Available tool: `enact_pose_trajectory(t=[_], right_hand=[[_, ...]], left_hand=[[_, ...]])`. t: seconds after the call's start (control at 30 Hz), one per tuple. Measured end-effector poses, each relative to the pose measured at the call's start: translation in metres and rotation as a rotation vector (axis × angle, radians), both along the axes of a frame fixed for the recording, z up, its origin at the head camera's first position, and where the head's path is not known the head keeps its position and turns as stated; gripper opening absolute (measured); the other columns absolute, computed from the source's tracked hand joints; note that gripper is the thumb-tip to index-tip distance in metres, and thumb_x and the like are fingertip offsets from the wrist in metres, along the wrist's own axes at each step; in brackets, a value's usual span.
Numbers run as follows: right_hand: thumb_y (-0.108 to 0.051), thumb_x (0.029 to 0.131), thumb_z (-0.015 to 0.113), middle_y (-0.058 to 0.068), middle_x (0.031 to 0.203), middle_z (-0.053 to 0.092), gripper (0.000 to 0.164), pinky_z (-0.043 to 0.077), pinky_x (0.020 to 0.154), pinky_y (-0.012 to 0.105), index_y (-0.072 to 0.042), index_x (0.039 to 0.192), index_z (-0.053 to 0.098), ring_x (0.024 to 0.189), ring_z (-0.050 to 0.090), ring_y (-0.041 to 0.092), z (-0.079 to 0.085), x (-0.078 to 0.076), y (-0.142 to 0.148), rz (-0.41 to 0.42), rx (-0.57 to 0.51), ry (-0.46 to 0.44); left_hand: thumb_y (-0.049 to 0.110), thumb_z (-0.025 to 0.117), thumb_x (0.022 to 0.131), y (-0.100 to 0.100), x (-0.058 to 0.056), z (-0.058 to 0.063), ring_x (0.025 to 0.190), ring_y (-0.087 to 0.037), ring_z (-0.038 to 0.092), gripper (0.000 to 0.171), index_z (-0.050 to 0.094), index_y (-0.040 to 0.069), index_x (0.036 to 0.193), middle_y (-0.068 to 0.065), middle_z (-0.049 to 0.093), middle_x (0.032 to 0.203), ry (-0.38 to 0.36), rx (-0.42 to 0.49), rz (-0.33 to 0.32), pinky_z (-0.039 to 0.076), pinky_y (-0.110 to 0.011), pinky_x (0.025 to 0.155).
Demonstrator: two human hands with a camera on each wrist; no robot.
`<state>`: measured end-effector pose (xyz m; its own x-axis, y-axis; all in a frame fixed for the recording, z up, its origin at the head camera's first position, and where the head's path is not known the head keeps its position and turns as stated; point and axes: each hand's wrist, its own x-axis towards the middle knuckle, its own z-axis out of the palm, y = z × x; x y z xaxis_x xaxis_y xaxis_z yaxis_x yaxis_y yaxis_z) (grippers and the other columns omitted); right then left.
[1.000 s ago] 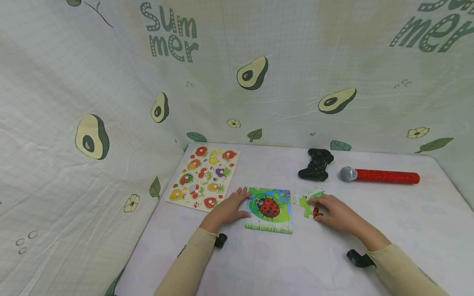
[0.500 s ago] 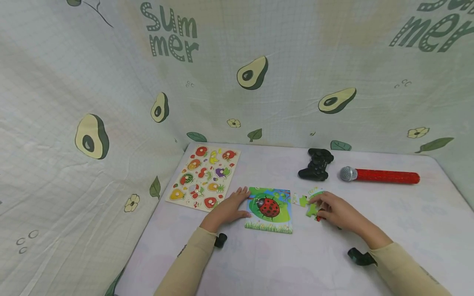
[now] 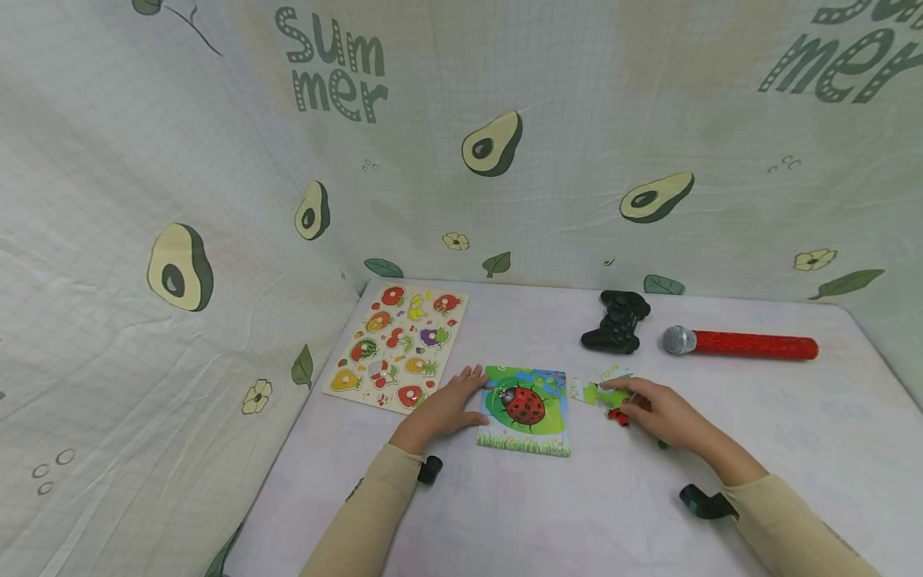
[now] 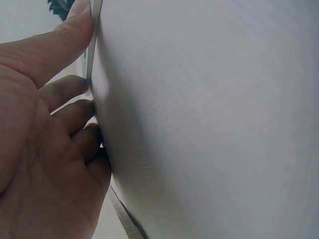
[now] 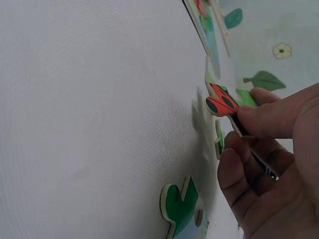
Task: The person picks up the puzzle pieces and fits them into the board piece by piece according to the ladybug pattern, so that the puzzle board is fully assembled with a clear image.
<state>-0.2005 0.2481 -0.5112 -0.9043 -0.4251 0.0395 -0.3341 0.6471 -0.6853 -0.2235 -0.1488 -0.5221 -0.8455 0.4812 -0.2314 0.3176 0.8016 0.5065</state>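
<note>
A square ladybug puzzle board [image 3: 532, 441] lies on the table in the head view. My left hand [image 3: 449, 406] rests at its left edge, fingers extended and spread; in the left wrist view the thumb [image 4: 70, 37] touches a board edge. To the right, my right hand [image 3: 659, 413] pinches a red, black and green puzzle piece [image 5: 223, 101] between thumb and fingers. The right wrist view has this piece held just off the tabletop, tilted. Beneath and beyond it lie loose puzzle pieces [image 3: 587, 391], partly hidden by the hand. A green-and-blue puzzle piece [image 5: 178, 205] lies nearer the wrist.
A fruit puzzle board [image 3: 395, 377] lies at the back left. Behind the loose pieces is a black game controller [image 3: 618, 322], with a red toy microphone [image 3: 750, 344] to its right. A patterned cloth [image 3: 562, 104] hangs along the table's back and left side.
My right fingers have taken up the ladybug-patterned puzzle piece and turned it, and the hand has shifted slightly right. The left hand and the puzzle board have stayed in place.
</note>
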Motion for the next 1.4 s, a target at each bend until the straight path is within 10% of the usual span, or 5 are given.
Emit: enact_pose_trajectory(t=[0.57,1.4], right_hand=[[-0.004,0.092,0.073,0.004,0.103,0.067,0.038,0.046,0.061,0.024,-0.013,0.128,0.065,0.073,0.052,0.007,-0.004,0.000,-0.005,-0.073,-0.026,0.107],[-0.008,0.094,0.073,0.001,0.099,0.069,0.029,0.055,0.073,0.025,-0.011,0.122,0.068,0.085,0.065,0.010,-0.007,-0.003,-0.027,-0.128,-0.096,0.015]], left_hand=[[0.041,0.073,0.093,0.000,0.000,-0.002,0.156,-0.022,0.011,0.083,0.033,0.017,0.161,-0.002,0.019,0.169,-0.001,0.000,0.010,0.020,-0.043,0.125],[0.042,0.073,0.093,0.000,0.002,0.001,0.156,-0.024,0.011,0.083,0.033,0.015,0.161,-0.004,0.019,0.169,0.004,0.000,0.003,0.020,-0.045,0.125]])
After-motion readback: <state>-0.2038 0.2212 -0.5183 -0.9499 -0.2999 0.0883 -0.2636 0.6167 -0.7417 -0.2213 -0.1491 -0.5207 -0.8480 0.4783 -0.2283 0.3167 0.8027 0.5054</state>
